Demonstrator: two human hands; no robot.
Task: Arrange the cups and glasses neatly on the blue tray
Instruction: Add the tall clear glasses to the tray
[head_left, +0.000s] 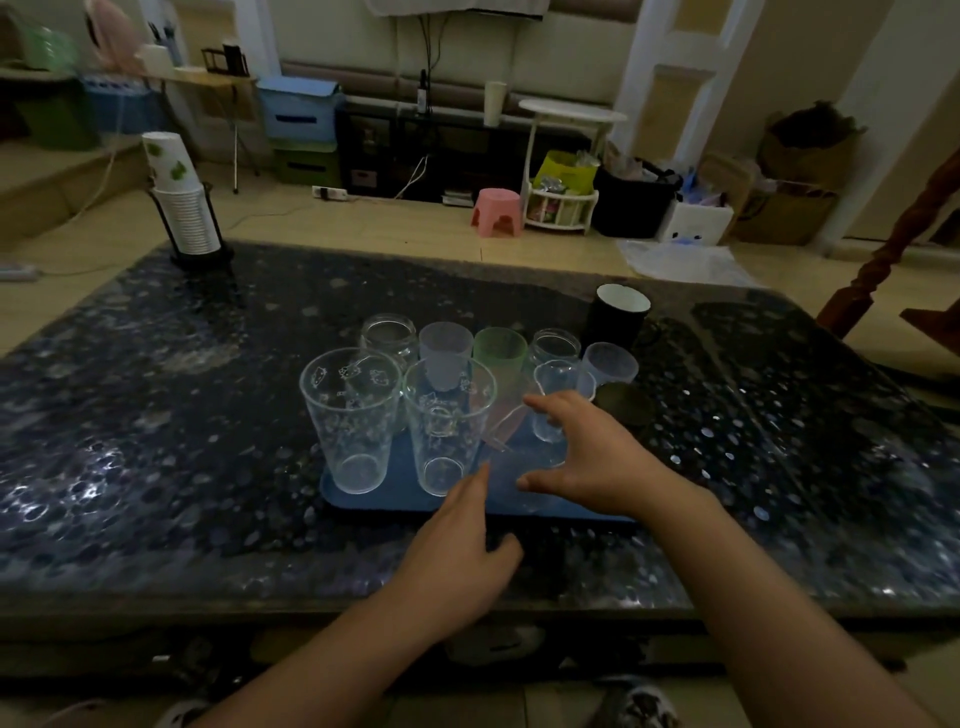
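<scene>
The blue tray (358, 500) lies on a dark speckled table (156, 441). Two tall clear printed glasses (350, 421) (449, 428) stand at its front. Behind them is a row: a clear jar (389, 338), a lilac cup (445, 353), a green cup (500, 353), another clear jar (555, 344) and a second lilac cup (610, 364). A small clear glass (553, 382) stands before that row. My right hand (592, 457) spans a tilted, faint clear glass (501, 434) between thumb and fingers over the tray's right part. My left hand (462, 551) holds nothing, its forefinger reaching the tray's front edge.
A black cup with a white inside (618, 317) stands beyond the tray's right corner, and a dark cup (623, 410) sits just right of the tray. A stack of paper cups in a black holder (184, 208) occupies the far left corner. The table's front edge (467, 613) is close to me.
</scene>
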